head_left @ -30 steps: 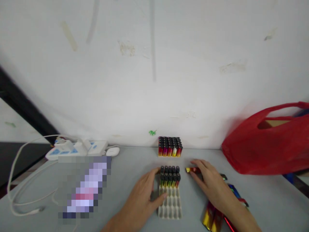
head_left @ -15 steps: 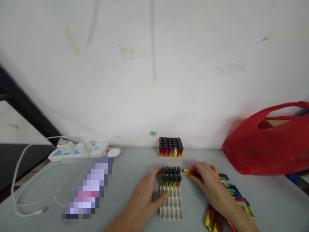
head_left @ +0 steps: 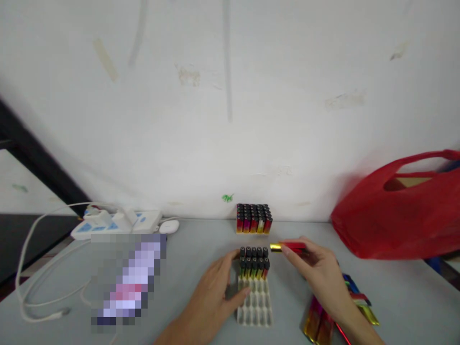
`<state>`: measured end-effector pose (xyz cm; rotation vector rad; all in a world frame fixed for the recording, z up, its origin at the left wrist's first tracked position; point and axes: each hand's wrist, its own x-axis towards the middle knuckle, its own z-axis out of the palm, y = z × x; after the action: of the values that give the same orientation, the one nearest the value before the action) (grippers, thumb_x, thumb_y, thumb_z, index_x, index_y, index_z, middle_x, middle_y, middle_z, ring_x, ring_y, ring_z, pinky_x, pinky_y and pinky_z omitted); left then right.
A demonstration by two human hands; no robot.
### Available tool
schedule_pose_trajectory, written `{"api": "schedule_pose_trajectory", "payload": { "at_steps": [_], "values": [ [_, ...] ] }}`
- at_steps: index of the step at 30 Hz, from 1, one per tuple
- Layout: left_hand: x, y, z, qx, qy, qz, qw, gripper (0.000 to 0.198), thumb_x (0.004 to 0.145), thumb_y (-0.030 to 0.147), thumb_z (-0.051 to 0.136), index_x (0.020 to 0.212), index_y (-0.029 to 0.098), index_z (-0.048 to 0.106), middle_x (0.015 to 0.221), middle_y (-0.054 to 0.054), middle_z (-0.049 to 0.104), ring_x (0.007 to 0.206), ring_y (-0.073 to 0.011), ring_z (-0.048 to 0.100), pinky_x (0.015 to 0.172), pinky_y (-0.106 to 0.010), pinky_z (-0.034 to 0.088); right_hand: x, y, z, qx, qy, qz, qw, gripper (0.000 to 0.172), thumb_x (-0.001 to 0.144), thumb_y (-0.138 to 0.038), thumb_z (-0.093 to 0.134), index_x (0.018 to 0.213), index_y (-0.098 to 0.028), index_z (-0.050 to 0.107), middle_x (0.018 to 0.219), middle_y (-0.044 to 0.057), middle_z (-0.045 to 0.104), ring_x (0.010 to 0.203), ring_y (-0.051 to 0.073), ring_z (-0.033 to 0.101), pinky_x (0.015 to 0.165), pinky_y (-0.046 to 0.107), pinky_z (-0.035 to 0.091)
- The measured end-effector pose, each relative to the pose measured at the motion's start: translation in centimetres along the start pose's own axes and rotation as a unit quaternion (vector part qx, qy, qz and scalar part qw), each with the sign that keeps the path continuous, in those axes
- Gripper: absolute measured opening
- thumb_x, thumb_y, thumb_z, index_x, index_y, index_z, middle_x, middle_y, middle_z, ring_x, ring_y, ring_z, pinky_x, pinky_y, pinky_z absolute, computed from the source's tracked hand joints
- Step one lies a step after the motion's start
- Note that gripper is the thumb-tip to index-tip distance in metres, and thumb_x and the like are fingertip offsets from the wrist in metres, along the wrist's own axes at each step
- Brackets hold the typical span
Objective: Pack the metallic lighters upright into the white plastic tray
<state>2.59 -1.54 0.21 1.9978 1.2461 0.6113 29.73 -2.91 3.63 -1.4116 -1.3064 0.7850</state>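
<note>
A white pocketed tray (head_left: 254, 316) lies before me, its two far rows holding upright shiny tubes (head_left: 254, 269) with black tops. The nearer rows show bare pockets. My left hand (head_left: 217, 290) grips the tray's left side, thumb over a pocket edge and fingers at the far left corner. To the right of the far row, my right hand (head_left: 316, 266) pinches a shiny red-and-gold tube (head_left: 276, 247) lying sideways, gold end toward the tray. The tube stays apart from the tray.
A full block of similar tubes (head_left: 254, 219) stands by the wall. Loose shiny tubes (head_left: 316, 323) lie under and beside my right forearm. A red bag (head_left: 398, 215) sits at right; a power strip (head_left: 118, 224), white cable (head_left: 46, 316) and blurred-out object (head_left: 132, 278) are at left.
My right hand has turned and shifted slightly right, showing more of the tube, which is now more level and slightly higher. The left hand and tray have not moved.
</note>
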Motion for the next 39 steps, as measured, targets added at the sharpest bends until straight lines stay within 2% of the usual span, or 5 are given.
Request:
{"api": "schedule_pose_trajectory", "payload": {
  "at_steps": [10,16,21,34,39],
  "values": [
    [0.0,-0.2,0.0,-0.006,0.0,0.007,1.0,0.069,0.098,0.031,0.077,0.161,0.025,0.05,0.136,-0.013,0.07,0.127,-0.0347,0.064,0.114,-0.05,0.051,-0.8,0.6,1.2,0.265,-0.015,0.139,0.954,0.048,0.1,-0.061,0.067,0.071,-0.025,0.054,0.061,-0.004,0.051,0.05,0.015,0.043,0.044,0.026,0.033],
    [0.0,-0.1,0.0,-0.002,-0.003,0.007,1.0,0.069,0.098,0.03,0.076,0.161,0.024,0.05,0.134,-0.013,0.071,0.122,-0.0343,0.065,0.113,-0.05,0.051,-1.3,0.3,1.7,0.179,-0.09,0.126,0.972,0.052,0.106,-0.072,0.054,0.09,-0.023,0.062,0.055,-0.009,0.041,0.046,0.011,0.027,0.044,0.024,0.021],
    [0.0,0.1,-0.1,-0.006,0.001,0.009,1.0,0.07,0.096,0.029,0.078,0.161,0.025,0.052,0.135,-0.012,0.072,0.124,-0.0344,0.065,0.114,-0.05,0.05,-1.5,1.0,2.4,0.198,-0.061,0.138,0.968,0.059,0.099,-0.079,0.059,0.099,-0.02,0.067,0.059,-0.009,0.036,0.051,0.011,0.025,0.047,0.025,0.019],
    [0.0,-0.3,0.1,-0.004,0.0,0.004,1.0,0.072,0.097,0.03,0.078,0.163,0.024,0.05,0.138,-0.014,0.071,0.124,-0.0349,0.066,0.115,-0.051,0.051,-2.0,-0.1,3.1,0.247,-0.107,0.194,0.943,0.054,0.087,-0.073,0.083,0.096,-0.025,0.06,0.059,-0.014,0.022,0.051,0.008,0.011,0.044,0.023,0.008],
    [-0.1,0.1,0.0,0.001,-0.001,0.001,1.0,0.071,0.097,0.031,0.079,0.162,0.023,0.05,0.14,-0.015,0.07,0.13,-0.0361,0.063,0.116,-0.051,0.05,-2.1,0.0,3.0,0.227,-0.099,0.175,0.953,0.056,0.093,-0.076,0.073,0.084,-0.022,0.061,0.058,-0.009,0.034,0.054,0.01,0.022,0.051,0.026,0.017]
  ]
}}
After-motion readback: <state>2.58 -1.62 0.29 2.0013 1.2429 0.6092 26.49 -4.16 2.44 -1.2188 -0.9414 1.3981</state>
